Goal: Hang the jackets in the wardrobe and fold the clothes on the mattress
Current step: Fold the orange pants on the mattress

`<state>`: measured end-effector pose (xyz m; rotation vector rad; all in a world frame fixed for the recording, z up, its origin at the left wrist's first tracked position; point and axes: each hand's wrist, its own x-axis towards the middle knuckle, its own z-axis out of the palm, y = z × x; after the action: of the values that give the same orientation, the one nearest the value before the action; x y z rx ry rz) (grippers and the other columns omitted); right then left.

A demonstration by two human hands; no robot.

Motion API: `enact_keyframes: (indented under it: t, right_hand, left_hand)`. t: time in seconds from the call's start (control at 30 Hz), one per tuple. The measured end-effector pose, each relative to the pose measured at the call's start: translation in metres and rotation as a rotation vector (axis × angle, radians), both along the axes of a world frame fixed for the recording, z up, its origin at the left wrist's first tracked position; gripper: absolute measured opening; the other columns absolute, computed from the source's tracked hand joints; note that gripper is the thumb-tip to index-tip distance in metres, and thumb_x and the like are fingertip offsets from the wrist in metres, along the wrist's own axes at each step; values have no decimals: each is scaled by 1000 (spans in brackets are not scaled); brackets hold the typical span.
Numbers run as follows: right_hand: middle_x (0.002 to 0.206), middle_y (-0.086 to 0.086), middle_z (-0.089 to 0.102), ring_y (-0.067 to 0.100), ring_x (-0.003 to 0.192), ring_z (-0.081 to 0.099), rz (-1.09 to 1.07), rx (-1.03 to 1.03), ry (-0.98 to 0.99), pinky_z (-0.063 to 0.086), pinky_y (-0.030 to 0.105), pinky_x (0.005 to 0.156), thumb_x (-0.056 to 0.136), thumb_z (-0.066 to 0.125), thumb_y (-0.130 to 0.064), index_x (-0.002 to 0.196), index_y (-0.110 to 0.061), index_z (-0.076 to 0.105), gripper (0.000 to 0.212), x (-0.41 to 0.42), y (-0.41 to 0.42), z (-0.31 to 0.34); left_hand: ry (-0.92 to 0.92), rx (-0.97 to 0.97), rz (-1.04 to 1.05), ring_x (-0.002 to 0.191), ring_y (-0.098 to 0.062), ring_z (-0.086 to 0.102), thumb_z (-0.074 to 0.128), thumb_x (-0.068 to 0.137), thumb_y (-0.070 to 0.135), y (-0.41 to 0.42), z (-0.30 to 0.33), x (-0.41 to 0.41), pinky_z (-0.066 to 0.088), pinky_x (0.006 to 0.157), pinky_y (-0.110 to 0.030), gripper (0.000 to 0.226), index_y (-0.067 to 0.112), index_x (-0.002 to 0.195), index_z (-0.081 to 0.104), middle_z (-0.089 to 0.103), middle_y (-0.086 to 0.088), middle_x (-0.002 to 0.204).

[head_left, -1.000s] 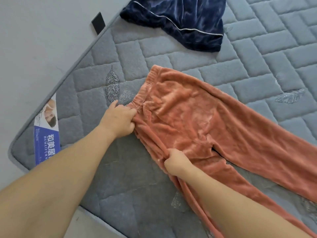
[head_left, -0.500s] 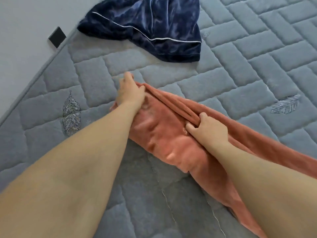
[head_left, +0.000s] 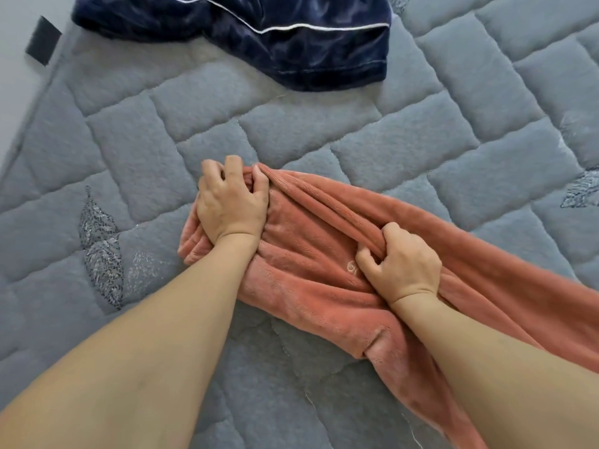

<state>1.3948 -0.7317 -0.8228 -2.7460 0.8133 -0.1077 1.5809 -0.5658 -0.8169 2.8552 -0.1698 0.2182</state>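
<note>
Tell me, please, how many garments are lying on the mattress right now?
2. The orange fleece trousers lie mid-mattress under both hands; the navy garment lies at the far edge, cut off by the frame. Others may lie out of view.

head | looks steeply down | close over mattress [head_left: 324, 131]

The salmon-pink fleece trousers [head_left: 317, 286] lie on the grey quilted mattress [head_left: 453, 163], folded lengthwise so one leg rests over the other, waistband end to the left and the legs trailing off to the lower right. A small embroidered mark shows near the middle. Beyond them, well apart near the mattress's far edge, a dark navy velvet garment [head_left: 291, 43] with thin white piping lies crumpled and unfolded.
</note>
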Motion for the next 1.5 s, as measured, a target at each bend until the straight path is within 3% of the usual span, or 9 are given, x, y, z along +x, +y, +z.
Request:
enact_keyframes:
  t: [0.3,0.43,0.53,0.63,0.83,1.07,1.23,1.37,1.5]
  right_hand:
    - [68,2,63,32,72,63,-9,43,-18,35,32,56,77,44,-63,75,-20,46,42,-9,-4,12]
    - [73,-8,62,24,80,63,107,398,153,37,31,64,81,62,-58,73,-23,54,37,-3,-42,42]
    - [80,-4,65,19,84,63,196,598,487,44,30,68,79,73,-46,78,-23,64,25,-10,-83,62]
    - [78,-3,73,12,72,68,117,742,512,52,24,64,78,77,-47,80,-18,72,30,-38,-114,72]
    - [69,-9,70,9,72,67,12,759,288,51,26,65,73,78,-54,75,-21,70,34,-42,-117,53]
    - [68,-14,58,-1,62,53,4,715,-9,43,20,63,67,66,-61,81,-29,47,40,-71,-116,20]
    - [62,-9,56,7,59,52,79,681,-66,39,20,59,81,68,-36,80,-27,45,25,-73,-116,17]
    - [64,-12,59,4,62,55,144,637,-29,36,20,62,84,67,-29,86,-32,49,18,-74,-116,18]
    - [72,-14,57,14,74,55,206,566,-8,32,24,68,83,63,-20,93,-29,55,16,-76,-112,18]
  left_hand:
    - [73,316,-190,106,-41,51,35,104,39,2,16,0,47,77,-52,38,8,119,50,46,-22,122]
    - [66,538,-246,118,-36,41,35,98,17,-12,49,-8,31,101,-53,30,13,125,48,42,-18,133]
    - [28,295,-473,105,-38,47,43,80,10,-42,74,-47,36,92,-51,33,11,110,54,49,-17,118]
    - [382,-46,-642,116,-34,44,40,76,11,-70,77,-107,41,96,-58,38,14,112,53,47,-12,122]
    - [664,14,-368,145,-15,-26,48,80,26,-88,35,-121,-11,103,-76,76,53,144,18,-15,18,158]
    - [244,-266,-295,128,-26,35,35,89,35,-77,36,-123,23,106,-64,33,19,110,55,47,-1,134]
    - [328,199,-501,120,-27,40,48,98,34,-78,55,-83,38,86,-51,20,27,109,63,47,1,122]
    - [422,241,-699,127,-24,36,55,97,33,-71,67,-68,45,89,-55,23,31,117,65,44,4,132]
    - [242,498,-847,118,-28,41,46,96,16,-77,70,-75,47,79,-46,21,20,109,62,43,-3,128]
